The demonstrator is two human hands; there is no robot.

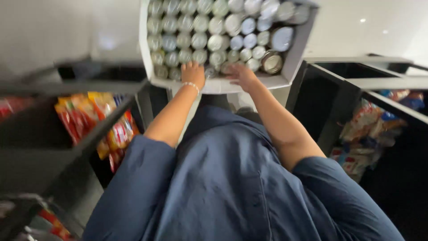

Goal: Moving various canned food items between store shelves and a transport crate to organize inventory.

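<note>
Shelf aisle | both hands (193, 72) (241, 74) on box (214, 85) near edge; grip unclear

I see a shop aisle: dark shelves (53, 147) stocked with snack packets (96, 118), and a white carton (223, 84) packed with tins (209, 31).

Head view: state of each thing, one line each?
White box: open on top, packed with cans.
Cans: upright, lids shut, in rows.
Left hand: resting at the box's near edge, on the cans.
Right hand: fingers spread over the near cans.
Snack bags: blurred, on a dark shelf at left.
</note>
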